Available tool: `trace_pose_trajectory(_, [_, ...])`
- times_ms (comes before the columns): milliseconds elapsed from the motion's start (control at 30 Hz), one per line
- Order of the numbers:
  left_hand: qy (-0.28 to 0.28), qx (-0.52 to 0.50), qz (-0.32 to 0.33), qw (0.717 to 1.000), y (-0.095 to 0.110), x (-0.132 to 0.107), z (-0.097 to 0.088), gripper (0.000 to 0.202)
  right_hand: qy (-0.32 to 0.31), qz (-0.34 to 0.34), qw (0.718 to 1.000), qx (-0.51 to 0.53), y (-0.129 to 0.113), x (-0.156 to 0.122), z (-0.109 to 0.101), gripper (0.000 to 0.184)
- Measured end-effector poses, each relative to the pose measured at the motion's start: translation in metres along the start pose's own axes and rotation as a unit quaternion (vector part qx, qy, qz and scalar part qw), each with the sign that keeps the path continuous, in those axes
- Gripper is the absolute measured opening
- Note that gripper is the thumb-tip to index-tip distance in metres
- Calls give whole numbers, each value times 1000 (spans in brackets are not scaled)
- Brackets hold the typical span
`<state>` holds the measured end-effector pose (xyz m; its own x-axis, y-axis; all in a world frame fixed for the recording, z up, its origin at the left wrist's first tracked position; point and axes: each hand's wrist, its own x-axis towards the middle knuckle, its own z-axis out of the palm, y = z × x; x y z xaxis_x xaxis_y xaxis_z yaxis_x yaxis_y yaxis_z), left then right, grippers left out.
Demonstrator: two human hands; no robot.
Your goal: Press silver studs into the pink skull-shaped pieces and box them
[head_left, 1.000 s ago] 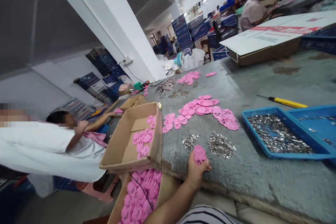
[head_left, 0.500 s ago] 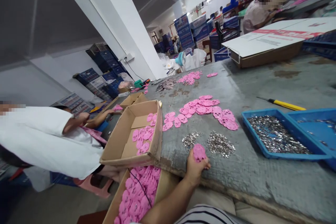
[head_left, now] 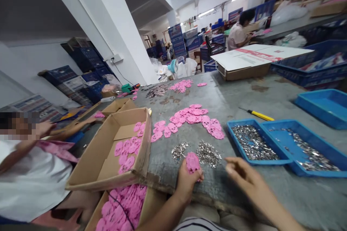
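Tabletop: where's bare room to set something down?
Bare: between the yellow tool and white-topped box; right of the right hand, before the blue trays. Crowded: around the left hand, metal piles, pink pieces.

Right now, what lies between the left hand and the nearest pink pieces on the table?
Two piles of small metal parts, in the head view.

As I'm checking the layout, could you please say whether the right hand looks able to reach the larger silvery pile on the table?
Probably yes: the right hand is close beside the pile, with nothing visible between; the left hand is on the pile's other side.
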<state>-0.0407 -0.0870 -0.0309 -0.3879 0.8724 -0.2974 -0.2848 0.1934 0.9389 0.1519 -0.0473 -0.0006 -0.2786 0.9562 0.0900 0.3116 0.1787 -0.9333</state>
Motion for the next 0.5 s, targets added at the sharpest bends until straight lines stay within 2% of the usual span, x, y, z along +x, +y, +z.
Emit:
trace_pose_trajectory(100, [-26,32,15,999,8,-3,8,53,-86,29,995,50,6,22,27,41])
trace_pose_trajectory(200, [-43,61,36,997,8,-3,11,44,-138,27,988,58,5,26,41,36])
trace_pose_trajectory(333, [-35,85,45,995,2,-2,10,37,-160,24,985,57,1,24,42,39])
trace_pose_trajectory(500, [-28,101,40,994,12,-9,12,35,-180,82,974,112,-8,23,34,43])
